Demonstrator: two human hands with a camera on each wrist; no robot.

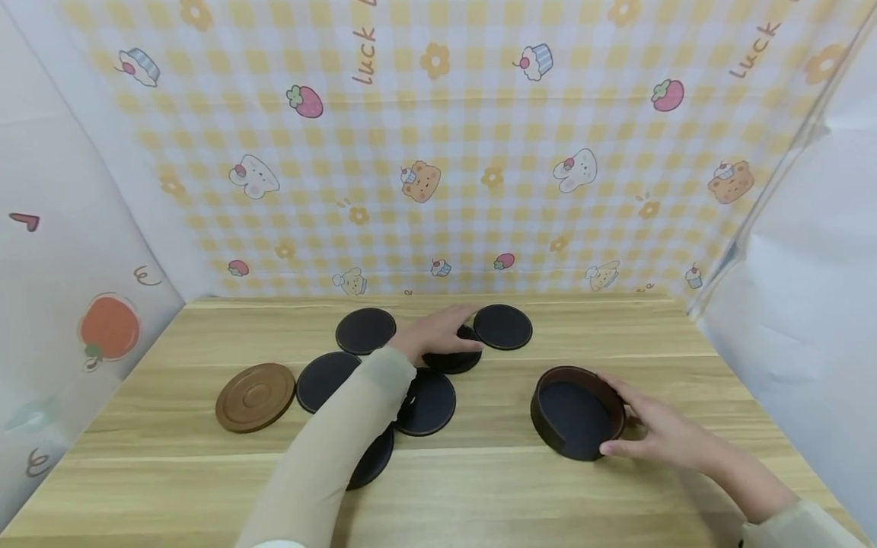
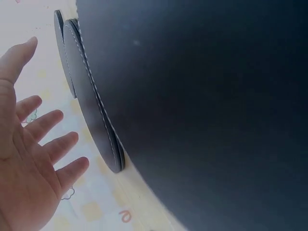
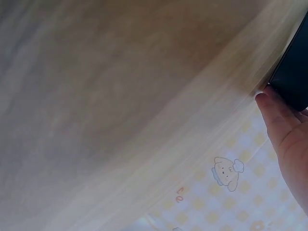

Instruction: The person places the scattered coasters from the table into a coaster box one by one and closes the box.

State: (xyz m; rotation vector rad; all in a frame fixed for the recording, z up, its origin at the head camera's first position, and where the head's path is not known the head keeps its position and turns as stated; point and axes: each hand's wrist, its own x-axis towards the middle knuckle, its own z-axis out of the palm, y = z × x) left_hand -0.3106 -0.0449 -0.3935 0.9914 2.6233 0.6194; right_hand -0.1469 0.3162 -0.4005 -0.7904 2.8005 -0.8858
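My left hand (image 1: pixel 438 332) reaches over a round black coaster (image 1: pixel 452 361), its fingers spread and slightly bent; part of that coaster is hidden beneath it. In the left wrist view a gap shows between the left fingers (image 2: pixel 62 147) and the coasters (image 2: pixel 94 103) seen edge-on. On the right, my right hand (image 1: pixel 661 434) grips the side of a round dark coaster holder (image 1: pixel 548 432), thumb at the front and fingers at the back rim. The holder has a brown inner wall and a dark bottom. In the right wrist view its wall (image 3: pixel 293 67) meets the fingertips.
More black coasters lie about: one at the back (image 1: pixel 503 327), one at the back left (image 1: pixel 365 331), one in the middle (image 1: pixel 428 403), and others partly behind my left sleeve (image 1: pixel 336 457). A brown wooden disc (image 1: pixel 256 397) lies at left. A patterned cloth (image 1: pixel 466 221) hangs behind the table.
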